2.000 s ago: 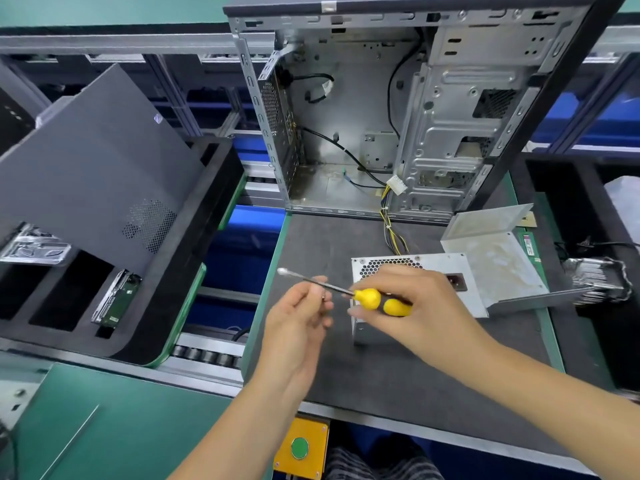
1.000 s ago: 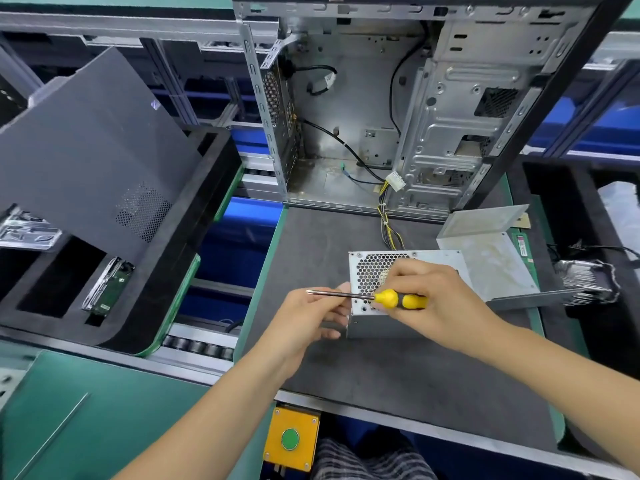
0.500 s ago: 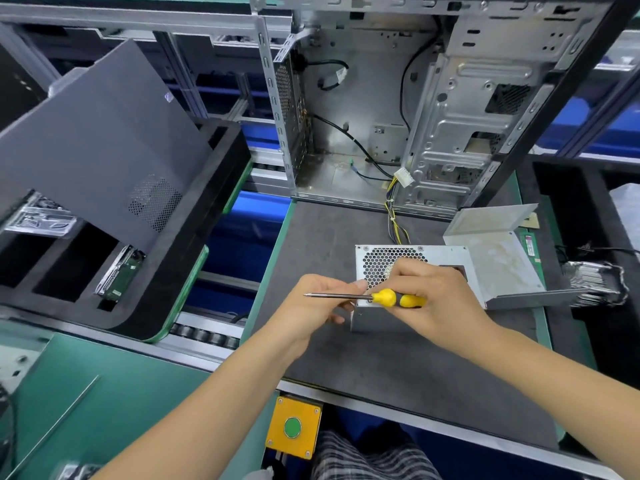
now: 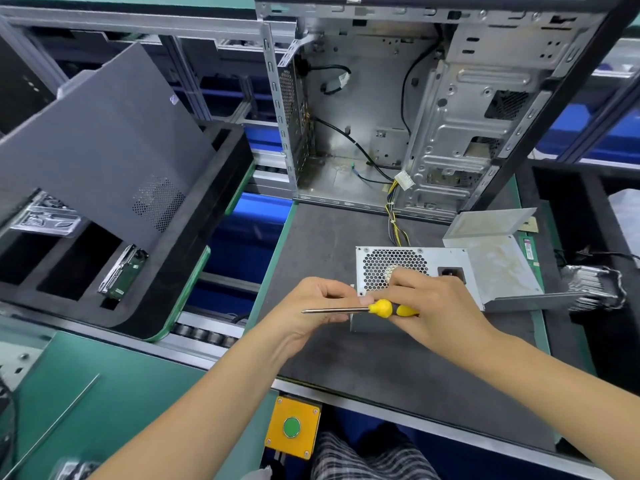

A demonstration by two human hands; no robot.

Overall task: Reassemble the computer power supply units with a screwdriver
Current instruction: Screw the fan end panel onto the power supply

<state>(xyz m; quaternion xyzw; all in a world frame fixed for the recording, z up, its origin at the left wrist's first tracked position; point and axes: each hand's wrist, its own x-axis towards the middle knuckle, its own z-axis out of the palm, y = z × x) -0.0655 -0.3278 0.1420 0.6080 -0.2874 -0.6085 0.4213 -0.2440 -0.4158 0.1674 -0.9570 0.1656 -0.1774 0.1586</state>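
Open computer case (image 4: 381,109) stands upright at the back of the grey mat (image 4: 346,368), side off, loose cables hanging inside. Your power supply unit (image 4: 412,261) lies on the mat in front of it, fan grille facing you, its yellow-and-black wire bundle (image 4: 396,230) trailing back into the case. A bent metal cover plate (image 4: 498,261) sits just beside the unit on its right, touching it.

Risks, big to small. Shift the unit and that bundle can snag on the case's lower edge and drag on the white connector (image 4: 404,180). The cover plate lies loose, so a knock from your right forearm could slide it off the mat.

Your right hand (image 4: 440,306) is curled round the yellow handle of the screwdriver (image 4: 360,309), shaft level and pointing left, tip in free air, not on any screw. Your left hand (image 4: 311,306) has its fingers curled in around the shaft near the handle; I can't tell whether it also pinches a screw. If it does, likely you're seating it on the tip, and a fumble drops it onto the mat or into the gap by the blue bin (image 4: 249,233). Bare shaft is slick: a slip could jab your left palm.
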